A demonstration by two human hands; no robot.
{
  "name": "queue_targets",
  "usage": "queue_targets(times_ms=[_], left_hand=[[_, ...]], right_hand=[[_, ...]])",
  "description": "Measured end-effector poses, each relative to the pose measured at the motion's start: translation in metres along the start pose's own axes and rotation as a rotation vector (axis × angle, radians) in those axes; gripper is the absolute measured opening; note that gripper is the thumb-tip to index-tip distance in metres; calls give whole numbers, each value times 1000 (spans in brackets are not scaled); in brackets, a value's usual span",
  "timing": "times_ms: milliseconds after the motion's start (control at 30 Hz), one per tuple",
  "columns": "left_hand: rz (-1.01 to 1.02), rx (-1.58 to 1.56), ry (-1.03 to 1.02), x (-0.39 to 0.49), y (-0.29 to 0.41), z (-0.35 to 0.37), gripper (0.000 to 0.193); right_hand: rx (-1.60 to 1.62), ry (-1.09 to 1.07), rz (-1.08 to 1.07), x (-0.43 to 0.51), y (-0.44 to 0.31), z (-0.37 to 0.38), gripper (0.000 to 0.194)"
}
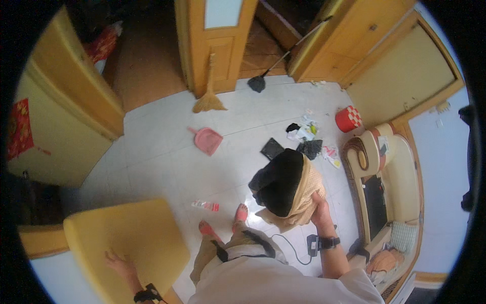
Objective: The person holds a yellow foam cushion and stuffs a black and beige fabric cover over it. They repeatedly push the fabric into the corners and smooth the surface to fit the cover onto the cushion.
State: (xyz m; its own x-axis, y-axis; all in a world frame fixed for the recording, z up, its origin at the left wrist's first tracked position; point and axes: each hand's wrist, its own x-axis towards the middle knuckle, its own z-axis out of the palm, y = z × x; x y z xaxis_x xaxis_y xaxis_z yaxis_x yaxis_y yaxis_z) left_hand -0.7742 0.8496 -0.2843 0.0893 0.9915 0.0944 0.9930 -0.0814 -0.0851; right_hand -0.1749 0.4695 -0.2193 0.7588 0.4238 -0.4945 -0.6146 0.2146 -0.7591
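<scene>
My right hand (321, 211) grips a bundle of fabric, with a black part (280, 182) on the left and a beige patterned part (309, 186) on the right. A seam or zip-like band runs between the two. What lies inside or under the bundle is hidden. At the lower left, my left hand (120, 266) is over a yellow, round-cornered slab-like surface (144, 228), fingers spread and holding nothing. Whether it touches that surface I cannot tell. Both wrists wear dark bands, and a cable runs from a small black device (312, 245) by the right wrist.
A pink dustpan (209, 140) and a straw broom (210, 100) stand ahead. Past the bundle lie crumpled litter (303, 131) and dark flat pieces (272, 148). A long-handled tool with a black head (257, 83), a red bin (347, 119) and a cream sofa (402, 178) surround the floor.
</scene>
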Motion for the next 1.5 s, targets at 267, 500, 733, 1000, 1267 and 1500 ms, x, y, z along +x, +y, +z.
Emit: queue_targets(times_ms=[267, 500, 733, 1000, 1267, 1500], left_hand=[[635, -921, -423, -38, 352, -81, 54], [1428, -1114, -544, -124, 559, -193, 56], [913, -1235, -876, -78, 616, -173, 49], [949, -1550, -895, -43, 690, -217, 40], [2090, -1103, -1212, -143, 674, -296, 34], [2459, -1067, -1302, -209, 646, -336, 27]], right_hand=[[534, -130, -112, 1, -36, -32, 53], [525, -237, -35, -4, -44, -19, 66], [-698, 388, -99, -22, -27, -67, 54], [-1267, 1131, 270, -118, 68, -112, 22], [-836, 1060, -445, -124, 14, -34, 71], [-781, 1133, -650, -128, -18, 16, 31]])
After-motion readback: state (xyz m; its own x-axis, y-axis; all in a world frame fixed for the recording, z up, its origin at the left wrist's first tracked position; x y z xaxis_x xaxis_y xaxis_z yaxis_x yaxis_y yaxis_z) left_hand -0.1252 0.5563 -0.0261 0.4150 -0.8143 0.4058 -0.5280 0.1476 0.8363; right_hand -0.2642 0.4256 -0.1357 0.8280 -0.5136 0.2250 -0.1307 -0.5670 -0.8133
